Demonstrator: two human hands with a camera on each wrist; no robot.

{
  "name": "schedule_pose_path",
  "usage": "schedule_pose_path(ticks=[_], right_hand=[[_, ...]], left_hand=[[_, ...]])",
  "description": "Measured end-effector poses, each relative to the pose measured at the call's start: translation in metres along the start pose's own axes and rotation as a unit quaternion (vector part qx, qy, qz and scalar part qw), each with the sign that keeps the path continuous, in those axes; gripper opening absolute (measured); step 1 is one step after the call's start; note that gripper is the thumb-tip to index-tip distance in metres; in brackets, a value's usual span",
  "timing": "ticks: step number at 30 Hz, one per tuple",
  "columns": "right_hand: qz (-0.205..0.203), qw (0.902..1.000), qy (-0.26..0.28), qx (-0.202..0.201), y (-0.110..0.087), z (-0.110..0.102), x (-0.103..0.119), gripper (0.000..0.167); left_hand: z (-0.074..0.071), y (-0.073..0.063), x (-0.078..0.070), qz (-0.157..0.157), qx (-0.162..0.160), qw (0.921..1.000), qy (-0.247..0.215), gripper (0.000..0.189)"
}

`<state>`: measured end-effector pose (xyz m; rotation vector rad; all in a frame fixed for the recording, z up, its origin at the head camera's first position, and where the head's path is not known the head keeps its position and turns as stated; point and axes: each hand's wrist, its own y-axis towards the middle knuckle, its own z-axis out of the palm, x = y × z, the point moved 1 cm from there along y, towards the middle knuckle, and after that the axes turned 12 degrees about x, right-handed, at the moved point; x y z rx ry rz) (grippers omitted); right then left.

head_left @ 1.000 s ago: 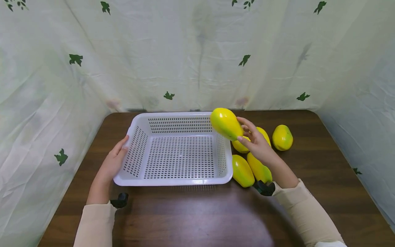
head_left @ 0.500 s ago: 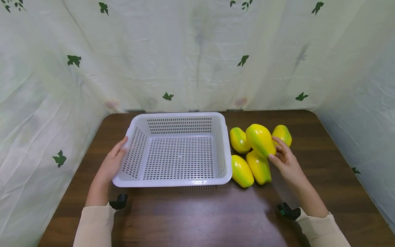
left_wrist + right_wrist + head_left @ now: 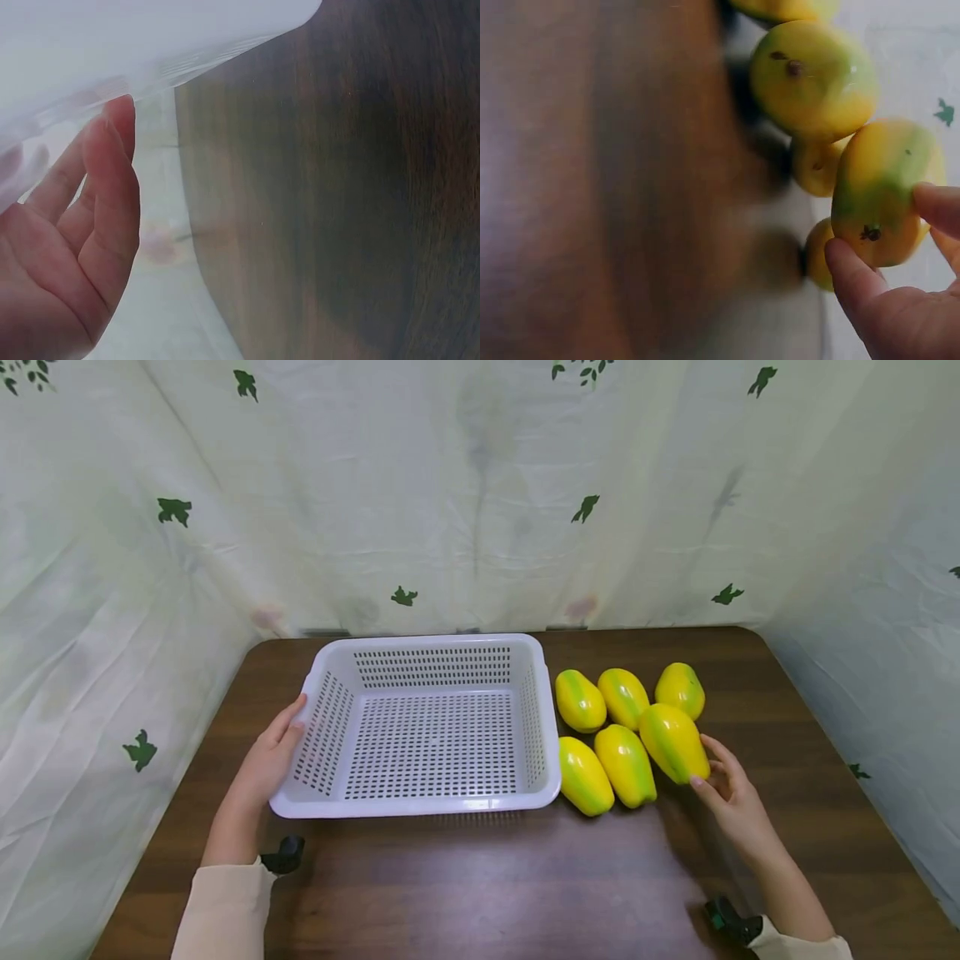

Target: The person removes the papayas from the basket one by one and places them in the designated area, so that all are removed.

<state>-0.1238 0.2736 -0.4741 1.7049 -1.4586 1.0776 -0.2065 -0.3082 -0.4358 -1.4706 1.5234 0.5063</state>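
My left hand (image 3: 266, 760) grips the left rim of a white perforated plastic basket (image 3: 435, 807), its fingers reaching beneath the edge in the left wrist view. Inside, the basket is bare. Between thumb and fingertips, my right hand (image 3: 735, 802) holds a yellow-green mango (image 3: 673, 743) by its right end. In the right wrist view the same mango (image 3: 885, 199) shows its stem end; whether it touches the table cannot be told. Several more mangoes lie right of the basket, among them a front mango (image 3: 585, 777), a middle mango (image 3: 625, 766) and a far-right mango (image 3: 680, 690).
A dark brown wooden table (image 3: 480, 885) bears everything, with bare wood in front of the basket. Pale curtains (image 3: 480, 502) with green leaf prints hang behind and on both sides. Two more mangoes, a back-left mango (image 3: 580, 702) and its neighbour mango (image 3: 622, 696), lie by the basket's right wall.
The right hand has carried the mango from above the basket's right rim, rightward and down, to beside the other mangoes. The left hand keeps its hold on the basket.
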Motion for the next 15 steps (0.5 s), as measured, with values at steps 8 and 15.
schedule_pose_path(ticks=[8, 15], right_hand=[[0.016, 0.9979, -0.063, -0.004, -0.005, 0.005, -0.013, 0.057], [0.012, 0.9937, -0.109, -0.024, -0.003, 0.006, -0.008, 0.055]], left_hand=[[-0.001, 0.000, -0.006, 0.027, -0.081, 0.9816, 0.171, 0.050], [0.006, -0.010, -0.029, 0.137, -0.243, 0.8740, 0.398, 0.044]])
